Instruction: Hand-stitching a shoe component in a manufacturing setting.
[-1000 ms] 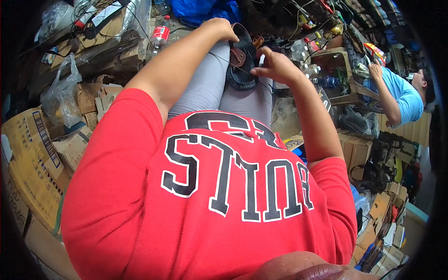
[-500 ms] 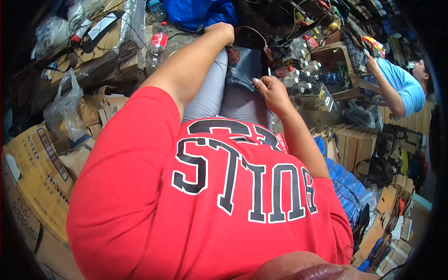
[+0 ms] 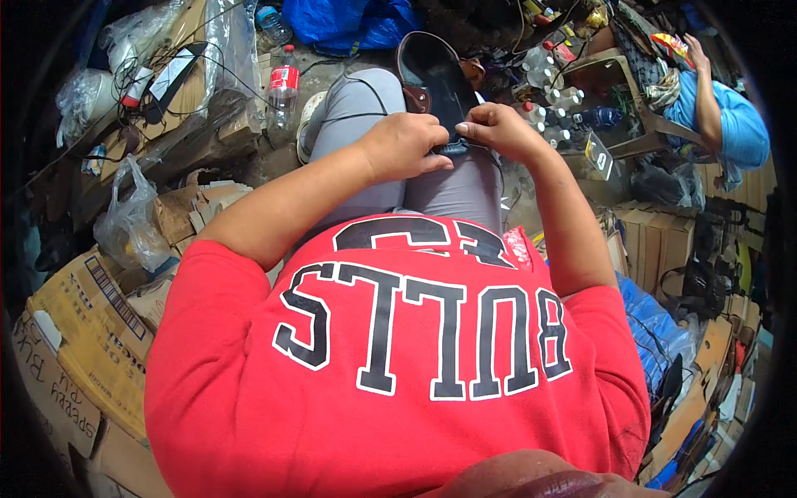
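A dark leather shoe (image 3: 449,91) with brown edging lies across my lap, its opening facing up. At its near end my left hand (image 3: 408,146) is closed, with thumb and fingers pressed together beside the shoe's rim. My right hand (image 3: 501,133) is pinched over the right side of the same end, thumb pointing toward the left hand. What either pinch holds is too small or hidden to make out. A thin dark cord (image 3: 371,90) loops over my left knee, in grey trousers (image 3: 353,112).
A plastic bottle with a red label (image 3: 284,81) stands left of my knee, and a blue plastic sheet (image 3: 353,25) lies ahead. Several bottles (image 3: 554,100) cluster at right by a plastic chair (image 3: 627,75). A co-worker in a blue shirt (image 3: 739,116) sits farther right. Cardboard (image 3: 91,332) is piled left.
My left hand has come back from the shoe's far left side to its near end, close to the right hand. The white thin piece at my right hand no longer shows. The co-worker's arm has risen.
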A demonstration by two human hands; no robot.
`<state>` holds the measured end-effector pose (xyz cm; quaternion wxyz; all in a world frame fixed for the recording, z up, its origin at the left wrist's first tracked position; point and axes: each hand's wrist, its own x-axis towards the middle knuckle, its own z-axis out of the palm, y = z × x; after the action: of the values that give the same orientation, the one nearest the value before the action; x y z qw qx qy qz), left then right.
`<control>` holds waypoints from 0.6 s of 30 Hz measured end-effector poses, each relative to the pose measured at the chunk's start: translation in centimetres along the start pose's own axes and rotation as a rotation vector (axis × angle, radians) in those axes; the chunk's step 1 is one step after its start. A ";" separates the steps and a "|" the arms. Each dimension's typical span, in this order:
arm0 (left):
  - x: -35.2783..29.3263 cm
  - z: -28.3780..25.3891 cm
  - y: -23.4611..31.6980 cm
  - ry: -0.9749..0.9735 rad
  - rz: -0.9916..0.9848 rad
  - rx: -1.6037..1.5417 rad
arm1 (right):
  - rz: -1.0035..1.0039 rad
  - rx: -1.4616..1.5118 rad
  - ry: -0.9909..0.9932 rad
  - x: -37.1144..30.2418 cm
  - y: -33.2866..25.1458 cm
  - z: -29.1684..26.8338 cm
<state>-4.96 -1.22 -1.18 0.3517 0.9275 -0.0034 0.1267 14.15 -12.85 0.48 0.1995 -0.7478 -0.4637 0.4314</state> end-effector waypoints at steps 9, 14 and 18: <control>4.5 -1.4 -4.1 0.003 0.034 -0.223 | 0.013 0.007 0.189 -3.3 -3.5 1.3; 6.6 -0.2 -4.4 -0.175 -0.014 -0.172 | -0.041 -0.118 0.062 -4.1 -2.6 1.1; 7.0 -0.1 -4.5 -0.196 -0.056 -0.191 | -0.074 -0.024 0.145 -6.0 -1.8 1.5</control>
<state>2.24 2.78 -2.36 0.4399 0.8974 -0.0240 0.0247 10.78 -17.31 3.65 0.2392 -0.7617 -0.4806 0.3629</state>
